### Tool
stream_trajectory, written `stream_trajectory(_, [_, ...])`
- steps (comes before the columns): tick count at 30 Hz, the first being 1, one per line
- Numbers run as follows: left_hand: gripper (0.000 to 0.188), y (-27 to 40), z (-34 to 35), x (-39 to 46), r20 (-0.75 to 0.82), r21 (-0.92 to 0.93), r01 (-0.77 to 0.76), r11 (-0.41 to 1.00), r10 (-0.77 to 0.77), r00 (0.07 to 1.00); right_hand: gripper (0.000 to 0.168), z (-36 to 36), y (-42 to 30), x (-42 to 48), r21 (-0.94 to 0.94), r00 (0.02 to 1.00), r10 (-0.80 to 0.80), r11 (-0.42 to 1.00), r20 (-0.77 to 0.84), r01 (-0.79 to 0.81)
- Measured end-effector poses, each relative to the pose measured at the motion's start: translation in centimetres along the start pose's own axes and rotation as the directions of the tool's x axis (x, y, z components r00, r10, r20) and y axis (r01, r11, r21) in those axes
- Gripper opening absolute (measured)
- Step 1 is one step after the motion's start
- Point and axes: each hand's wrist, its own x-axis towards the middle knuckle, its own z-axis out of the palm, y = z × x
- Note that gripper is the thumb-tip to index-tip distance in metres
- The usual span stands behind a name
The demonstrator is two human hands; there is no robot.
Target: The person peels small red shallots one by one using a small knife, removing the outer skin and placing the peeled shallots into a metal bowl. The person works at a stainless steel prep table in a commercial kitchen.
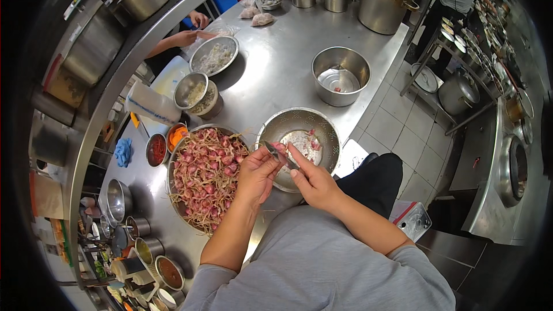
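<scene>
My left hand (258, 172) pinches a small pink-red shallot (281, 147) between thumb and fingertips. In my right hand (317, 183) is a small knife (273, 152), its dark blade lying against the shallot; the grip hides its handle. Both hands meet over the near left part of a perforated metal colander (326, 131). Some shallot skins and pieces (314, 140) lie on the colander's bottom. To the left, a wide metal bowl (169, 185) is heaped with unpeeled shallots (207, 172) with dry roots and stems.
Beyond the colander stands a metal pot (341, 95) holding a small reddish piece. A tall stockpot (383, 4) stands farther back. Across the steel table (281, 60), another person's hands (185, 38) work near a bowl of pale food (216, 56). Small red and orange bowls' contents sit at left.
</scene>
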Motion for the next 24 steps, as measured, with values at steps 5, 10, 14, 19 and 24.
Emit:
stream_trajectory(5, [0.022,-0.7,0.0,-0.1,-0.031,-0.014,-0.002,1.000,0.002,1.000,0.051,-0.4,-0.4,0.5,0.047,0.986,0.142,0.988,0.093,-0.147])
stream_trajectory(10, [0.018,-0.8,-0.8,0.0,-0.015,-0.010,0.023,1.000,-0.023,1.000,0.048,-0.1,0.2,0.4,-0.024,0.993,0.111,0.994,0.046,-0.110])
stream_trajectory(14, [0.014,0.0,-0.3,-0.2,-0.043,0.010,0.069,0.998,-0.069,0.997,0.045,-0.1,0.5,0.6,0.018,0.999,0.037,0.999,0.010,-0.038])
stream_trajectory(19, [0.015,0.7,-1.2,-0.4,-0.036,-0.063,0.181,0.981,-0.184,0.982,0.041,-1.2,0.2,0.9,-0.018,0.997,-0.001,1.000,0.076,0.002])
stream_trajectory(24, [0.017,0.1,-1.1,-0.2,-0.023,-0.002,0.114,0.994,-0.114,0.993,0.039,-0.4,1.0,0.6,0.028,0.999,0.049,0.998,0.008,-0.049])
